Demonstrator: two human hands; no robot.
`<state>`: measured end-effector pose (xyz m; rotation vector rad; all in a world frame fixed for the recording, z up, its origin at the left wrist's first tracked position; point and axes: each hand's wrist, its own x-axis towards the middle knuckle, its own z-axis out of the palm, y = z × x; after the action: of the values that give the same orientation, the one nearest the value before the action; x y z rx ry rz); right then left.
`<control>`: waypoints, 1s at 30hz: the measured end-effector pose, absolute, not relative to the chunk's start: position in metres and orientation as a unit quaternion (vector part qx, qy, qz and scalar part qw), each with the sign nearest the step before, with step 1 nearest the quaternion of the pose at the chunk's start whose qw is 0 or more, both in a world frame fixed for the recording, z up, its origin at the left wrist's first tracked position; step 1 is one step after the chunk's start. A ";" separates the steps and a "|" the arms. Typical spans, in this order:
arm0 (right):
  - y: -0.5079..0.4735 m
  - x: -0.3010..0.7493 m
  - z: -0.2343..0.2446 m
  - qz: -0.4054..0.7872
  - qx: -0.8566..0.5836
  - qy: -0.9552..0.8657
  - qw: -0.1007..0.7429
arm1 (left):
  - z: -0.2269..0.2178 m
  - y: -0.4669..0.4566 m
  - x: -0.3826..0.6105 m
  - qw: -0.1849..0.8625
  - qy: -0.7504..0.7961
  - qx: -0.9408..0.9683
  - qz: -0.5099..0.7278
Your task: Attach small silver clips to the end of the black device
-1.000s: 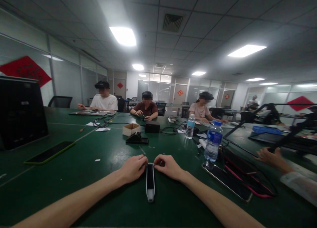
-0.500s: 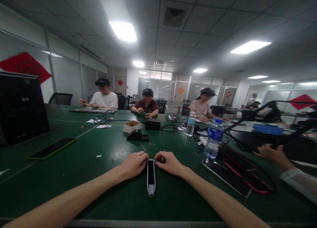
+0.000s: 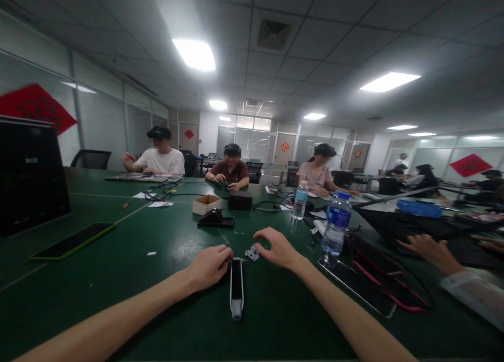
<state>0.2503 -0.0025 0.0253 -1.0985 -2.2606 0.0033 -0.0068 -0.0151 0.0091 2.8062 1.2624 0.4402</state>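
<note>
A slim device [image 3: 237,284] with a white rim, a dark long face and a grey tapered end lies on the green table, its grey end toward me. My left hand [image 3: 212,265] is closed, thumb and fingers pinched at the device's far left corner; the fingertips are partly hidden. To the right of that far end is a small grey part with holes [image 3: 252,253]. Beside this part, my right hand [image 3: 277,248] is open, thumb and forefinger apart, the thumb close to the part's edge. Whether the thumb touches it I cannot tell.
Ahead stand a black stand [image 3: 216,219], an open cardboard box [image 3: 206,205] and a black box [image 3: 240,200]. Bottles [image 3: 336,225] and phones [image 3: 356,286] are at right, near another person's hand [image 3: 431,253]. A green-edged phone [image 3: 73,241] lies left. Several people sit around.
My right hand has moved away from the device and opened, and the small grey part now shows beside it. My left hand stays at the device's far end. The view has shifted slightly.
</note>
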 end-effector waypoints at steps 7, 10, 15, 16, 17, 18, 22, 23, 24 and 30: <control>0.029 0.305 0.011 -0.010 -0.492 -0.840 0.227 | 0.011 -0.017 -0.006 0.020 0.414 0.899 0.139; 0.034 0.305 0.003 0.008 -0.497 -0.854 0.155 | 0.010 -0.017 -0.006 0.019 0.415 0.899 0.140; 0.038 0.291 0.002 0.008 -0.505 -0.855 0.117 | 0.010 -0.017 -0.006 0.017 0.410 0.901 0.144; 0.038 0.288 0.002 0.008 -0.511 -0.852 0.109 | 0.010 -0.017 -0.006 0.015 0.411 0.900 0.144; 0.038 0.286 0.003 0.007 -0.520 -0.848 0.101 | 0.011 -0.017 -0.006 0.015 0.411 0.900 0.144; 0.038 0.284 0.004 0.006 -0.530 -0.843 0.093 | 0.011 -0.017 -0.006 0.015 0.412 0.900 0.143; 0.034 0.278 0.009 -0.009 -0.555 -0.828 0.075 | 0.012 -0.019 -0.005 0.012 0.408 0.902 0.140; 0.033 0.277 0.010 -0.014 -0.557 -0.827 0.073 | 0.013 -0.019 -0.006 0.010 0.406 0.903 0.141; 0.031 0.275 0.012 -0.019 -0.559 -0.826 0.070 | 0.012 -0.019 -0.006 0.009 0.405 0.903 0.144; 0.026 0.272 0.018 -0.033 -0.575 -0.816 0.046 | 0.011 -0.019 -0.007 0.005 0.397 0.906 0.150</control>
<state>0.2725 0.0256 0.0180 -1.7545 -2.4929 -0.1012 -0.0074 -0.0185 0.0106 2.8360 1.2423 0.4703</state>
